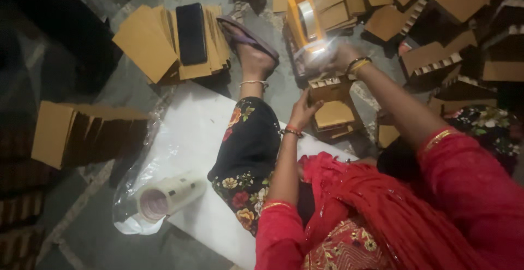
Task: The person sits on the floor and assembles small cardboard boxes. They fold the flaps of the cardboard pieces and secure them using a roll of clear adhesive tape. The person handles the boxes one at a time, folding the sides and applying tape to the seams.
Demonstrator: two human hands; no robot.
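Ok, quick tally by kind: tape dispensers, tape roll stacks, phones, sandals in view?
Yellow tape dispenser, held by the right hand: 1
Stack of tape rolls in clear plastic: 1
Black phone on flat cardboard: 1
Sandal on the foot: 1
Total: 4

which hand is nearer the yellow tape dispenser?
Right. The right hand is up against the yellow tape dispenser at its lower end, gripping it there. The left hand sits lower, holding the small cardboard box, apart from the dispenser.

Dim scene, lit unevenly; glare is seen on the tape dispenser [307, 23] toward 12 o'clock; edges are darkened and softly blurred.
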